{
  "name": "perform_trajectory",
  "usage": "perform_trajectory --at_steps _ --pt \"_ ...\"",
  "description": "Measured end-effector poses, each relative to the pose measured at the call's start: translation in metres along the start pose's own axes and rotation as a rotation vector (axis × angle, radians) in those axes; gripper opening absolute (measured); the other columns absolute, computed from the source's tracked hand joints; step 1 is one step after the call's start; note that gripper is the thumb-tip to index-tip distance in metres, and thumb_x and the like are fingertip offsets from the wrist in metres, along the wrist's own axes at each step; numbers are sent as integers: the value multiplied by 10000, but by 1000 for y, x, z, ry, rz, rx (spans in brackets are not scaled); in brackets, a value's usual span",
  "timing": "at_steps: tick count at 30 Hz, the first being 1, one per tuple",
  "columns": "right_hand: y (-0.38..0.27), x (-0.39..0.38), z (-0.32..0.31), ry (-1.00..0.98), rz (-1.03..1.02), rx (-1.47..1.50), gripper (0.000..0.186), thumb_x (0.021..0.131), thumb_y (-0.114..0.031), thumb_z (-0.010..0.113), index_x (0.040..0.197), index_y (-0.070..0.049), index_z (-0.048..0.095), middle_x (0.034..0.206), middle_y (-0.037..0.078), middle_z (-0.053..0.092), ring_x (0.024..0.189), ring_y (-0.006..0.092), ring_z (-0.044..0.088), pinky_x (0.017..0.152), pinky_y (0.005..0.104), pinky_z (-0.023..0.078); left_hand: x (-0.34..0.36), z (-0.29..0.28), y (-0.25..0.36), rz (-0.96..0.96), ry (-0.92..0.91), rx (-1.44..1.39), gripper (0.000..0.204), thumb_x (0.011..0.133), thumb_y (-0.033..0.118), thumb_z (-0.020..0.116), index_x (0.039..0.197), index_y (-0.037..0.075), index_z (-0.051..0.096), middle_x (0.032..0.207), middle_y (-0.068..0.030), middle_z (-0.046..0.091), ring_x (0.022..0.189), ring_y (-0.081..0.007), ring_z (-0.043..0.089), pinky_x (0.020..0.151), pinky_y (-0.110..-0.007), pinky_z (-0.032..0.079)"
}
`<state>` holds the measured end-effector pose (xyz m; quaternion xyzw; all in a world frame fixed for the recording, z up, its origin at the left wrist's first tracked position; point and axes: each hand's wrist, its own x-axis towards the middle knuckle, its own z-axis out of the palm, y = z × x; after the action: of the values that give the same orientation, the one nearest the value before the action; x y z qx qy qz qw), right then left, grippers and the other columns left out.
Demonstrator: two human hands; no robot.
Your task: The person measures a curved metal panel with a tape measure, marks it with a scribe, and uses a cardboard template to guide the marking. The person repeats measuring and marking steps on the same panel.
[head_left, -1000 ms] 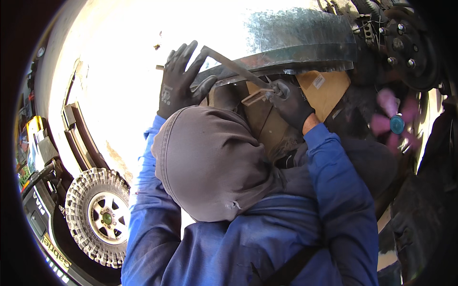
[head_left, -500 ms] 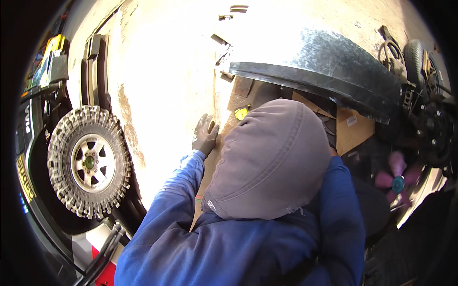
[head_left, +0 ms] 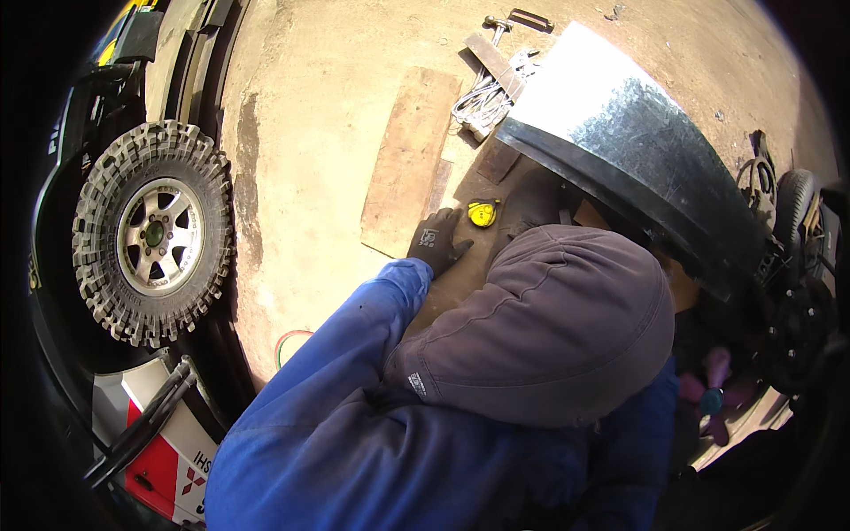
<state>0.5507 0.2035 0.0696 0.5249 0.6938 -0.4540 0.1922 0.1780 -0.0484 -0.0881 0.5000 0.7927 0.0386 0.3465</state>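
Note:
My left hand (head_left: 440, 239), in a dark glove, lies with fingers apart at the edge of a wooden board (head_left: 403, 155), just left of a yellow tape measure (head_left: 482, 212). Right of the tape measure is a dark shape (head_left: 527, 203); I cannot tell whether it is my right hand or clothing, as my grey hooded head hides much there. My right arm, in a blue sleeve (head_left: 633, 442), runs up behind the hood. A long, curved metal sheet piece (head_left: 602, 97) with a dark lip spans the area above my head.
A clamp (head_left: 531, 19), cords (head_left: 474, 102) and wood scraps (head_left: 500, 71) lie beyond the board. A large tyre (head_left: 155, 234) and vehicle panels (head_left: 155, 478) line the left. A pink fan (head_left: 713, 398) and wheel parts (head_left: 792, 212) are at the right.
My left hand has moved off the metal piece down to the board. The bar and tool seen in my right hand earlier are out of sight. The view has shifted, showing more floor.

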Motion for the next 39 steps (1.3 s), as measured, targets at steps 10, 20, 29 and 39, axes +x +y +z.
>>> perform_trajectory --at_steps 10,20,29,39 --pt "27 -65 27 230 -192 65 474 1067 -344 656 1425 -41 721 1335 252 756 1225 431 724 1055 495 562 67 12 19 54 -57 241 779 954 300 835 1627 117 491 1547 -152 589 1329 -371 656 1114 -506 529" --pt "40 -43 45 190 -233 206 415 1069 -293 671 1357 -1 740 1277 229 772 1163 362 759 1032 453 577 55 -21 -13 -101 -5 140 617 1001 203 796 1560 90 561 1396 -133 672 1210 -297 716 1023 -456 585" --pt "-34 -60 -9 76 -436 824 310 1090 -231 686 1291 -8 764 1102 110 766 1045 226 736 949 366 568 66 -174 83 121 -73 -700 476 1002 115 798 1445 41 638 1166 -150 745 1033 -256 778 891 -399 654" --pt "-81 -21 -48 18 -262 1200 272 1083 -204 740 1197 42 747 1015 78 793 941 93 706 839 307 586 108 -227 296 750 -554 -429 520 1185 369 525 1332 -84 732 1139 -160 709 1002 -253 675 951 -386 554"
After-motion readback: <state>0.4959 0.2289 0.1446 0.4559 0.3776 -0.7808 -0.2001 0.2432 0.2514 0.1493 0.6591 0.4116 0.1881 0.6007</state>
